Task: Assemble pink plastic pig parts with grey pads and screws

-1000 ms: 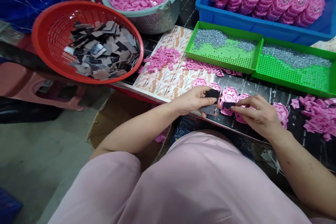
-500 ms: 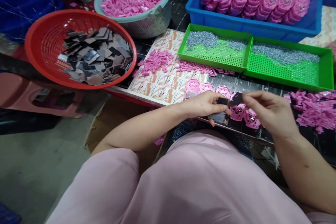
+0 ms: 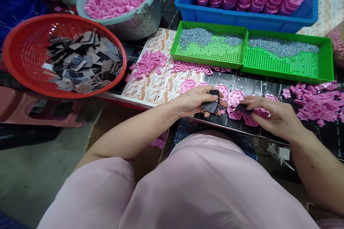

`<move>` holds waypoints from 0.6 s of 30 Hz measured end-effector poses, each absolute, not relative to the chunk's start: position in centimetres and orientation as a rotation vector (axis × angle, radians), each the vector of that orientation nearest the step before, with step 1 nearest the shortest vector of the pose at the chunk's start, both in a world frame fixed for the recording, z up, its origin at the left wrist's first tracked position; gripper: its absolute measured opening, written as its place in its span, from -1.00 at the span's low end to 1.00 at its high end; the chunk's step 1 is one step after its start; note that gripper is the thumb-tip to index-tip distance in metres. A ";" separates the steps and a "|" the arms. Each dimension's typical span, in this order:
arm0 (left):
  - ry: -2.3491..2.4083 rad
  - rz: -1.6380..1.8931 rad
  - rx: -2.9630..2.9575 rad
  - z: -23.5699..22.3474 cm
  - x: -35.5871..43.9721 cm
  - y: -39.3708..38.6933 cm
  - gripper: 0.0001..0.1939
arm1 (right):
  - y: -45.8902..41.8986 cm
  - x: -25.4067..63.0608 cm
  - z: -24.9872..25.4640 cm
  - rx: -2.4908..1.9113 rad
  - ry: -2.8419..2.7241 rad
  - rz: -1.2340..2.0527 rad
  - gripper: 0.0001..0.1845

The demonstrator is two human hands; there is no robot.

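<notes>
My left hand (image 3: 197,101) is closed on several small dark grey plates (image 3: 211,105), fanned out between thumb and fingers. One dark plate (image 3: 244,109) is pinched in my right hand (image 3: 271,112), held low over the row of pink plastic casings. The nearest pink casing (image 3: 234,101) lies between the two hands, with shiny metal parts at its lower end. Another pink casing (image 3: 251,120) is partly hidden under the right hand's plate. Farther left, a pink casing (image 3: 188,86) lies just beyond my left wrist.
A red basket (image 3: 16,75) of loose plates stands at left, by a pale basket (image 3: 134,28) of pink parts. Two green trays (image 3: 206,57) hold small metal pieces, before a blue bin (image 3: 242,16) of stacked casings. Loose pink parts (image 3: 317,103) lie at right.
My hands have moved apart; the right hand now holds its dark plate away from the left hand's bunch, over the casings. The whole view has shifted slightly.
</notes>
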State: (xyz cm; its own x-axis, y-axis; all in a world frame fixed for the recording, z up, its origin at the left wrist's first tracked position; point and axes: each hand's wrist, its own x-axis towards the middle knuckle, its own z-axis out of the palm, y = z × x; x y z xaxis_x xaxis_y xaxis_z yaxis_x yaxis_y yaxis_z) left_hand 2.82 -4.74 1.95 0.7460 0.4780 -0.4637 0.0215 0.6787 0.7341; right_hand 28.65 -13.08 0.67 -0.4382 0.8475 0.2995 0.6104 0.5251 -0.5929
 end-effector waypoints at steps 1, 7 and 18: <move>0.691 0.276 0.824 1.9 2.8 -4.8 -0.94 | -12.7 28.6 0.6 -1.121 -2.262 0.520 -0.82; 0.710 0.196 0.990 2.0 2.9 -5.5 -0.80 | -10.6 28.3 0.1 -1.014 -2.393 0.324 -0.85; 0.745 0.069 1.315 2.8 5.0 -5.9 -0.30 | -12.4 27.8 2.2 -1.112 -2.313 0.452 -0.72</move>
State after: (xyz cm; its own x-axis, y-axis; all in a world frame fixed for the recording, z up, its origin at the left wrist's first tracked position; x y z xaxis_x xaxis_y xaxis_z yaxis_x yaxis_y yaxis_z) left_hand 4.99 -5.87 2.80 0.7696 0.4487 -0.4543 0.3578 0.2862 0.8889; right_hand 27.83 -12.41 2.19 -0.5209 0.7932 0.3155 0.6162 0.6052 -0.5041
